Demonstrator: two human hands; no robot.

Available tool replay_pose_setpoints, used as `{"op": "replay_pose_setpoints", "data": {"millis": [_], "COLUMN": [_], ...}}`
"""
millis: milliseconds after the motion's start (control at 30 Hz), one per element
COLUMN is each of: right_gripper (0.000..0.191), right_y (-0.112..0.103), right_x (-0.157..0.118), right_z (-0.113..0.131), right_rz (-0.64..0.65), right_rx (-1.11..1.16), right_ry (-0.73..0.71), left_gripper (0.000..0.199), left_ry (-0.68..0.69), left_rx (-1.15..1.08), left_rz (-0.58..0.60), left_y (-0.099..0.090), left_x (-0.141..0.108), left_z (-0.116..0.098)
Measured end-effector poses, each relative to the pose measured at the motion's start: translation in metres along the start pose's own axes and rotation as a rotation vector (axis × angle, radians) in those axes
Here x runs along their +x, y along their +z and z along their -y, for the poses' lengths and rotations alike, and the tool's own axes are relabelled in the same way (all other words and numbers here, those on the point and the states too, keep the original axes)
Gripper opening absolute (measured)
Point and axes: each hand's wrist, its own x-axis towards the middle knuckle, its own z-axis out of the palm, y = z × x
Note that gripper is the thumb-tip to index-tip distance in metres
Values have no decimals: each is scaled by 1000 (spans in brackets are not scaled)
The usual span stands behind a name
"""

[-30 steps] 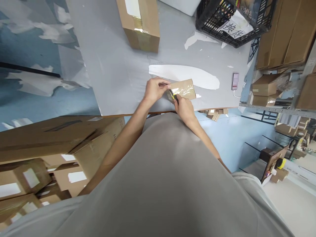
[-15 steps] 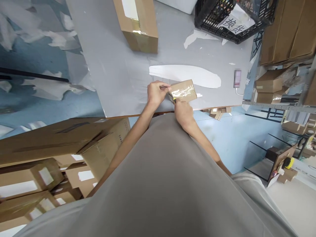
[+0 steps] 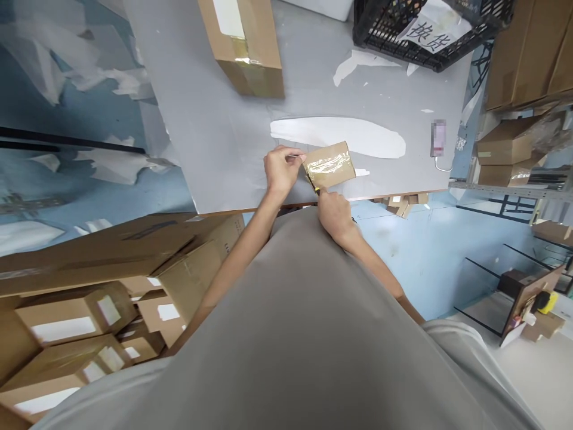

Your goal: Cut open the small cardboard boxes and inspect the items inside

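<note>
A small cardboard box point(image 3: 330, 166) with shiny clear tape across its top lies near the table's front edge. My left hand point(image 3: 282, 170) pinches the box at its far left corner, fingers closed. At the near left corner, my right hand point(image 3: 335, 214) is closed around a small utility knife point(image 3: 317, 190); only its yellow and dark tip shows, and the fist hides the rest. A dark slit runs along the box's left edge between the two hands. Behind the box a long white paper strip point(image 3: 340, 132) lies flat.
A larger taped carton point(image 3: 257, 74) stands at the back of the grey table point(image 3: 215, 143). A black plastic crate point(image 3: 380, 37) is at the back right, with a pinkish device point(image 3: 439, 137) on a cable below it. Stacked cartons point(image 3: 67, 304) stand at my left; paper scraps litter the floor.
My right hand has drawn the utility knife a little toward me along the box's left edge. The left hand still pinches the far corner. The view has shifted slightly.
</note>
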Motion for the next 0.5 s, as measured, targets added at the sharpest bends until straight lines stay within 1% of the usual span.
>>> {"op": "replay_pose_setpoints", "data": {"millis": [100,167,233,300,367,433,500], "right_gripper": [44,44,47,49,51,51,51], "right_y": [-5,-9,-12,-13,-13,-12,-12], "right_x": [-8,-14,-17,-14,-6,3,12], "right_z": [-16,-32,-52,-74,-93,-107,-115], "right_rz": [-9,-68,-161,-251,-315,-344,-349], "right_rx": [26,91,170,234,277,302,319], "right_ry": [-11,-2,26,56,74,76,57], "left_gripper": [17,22,30,36,40,47,57], "left_ry": [15,42,116,238,370,469,520], "left_rx": [18,67,146,238,326,401,457], "left_rz": [12,18,22,72,173,279,341], "left_y": [-3,-5,-3,6,20,36,49], "left_x": [-1,-5,-10,-18,-24,-30,-33], "left_z": [2,-2,-12,-26,-38,-46,-47]}}
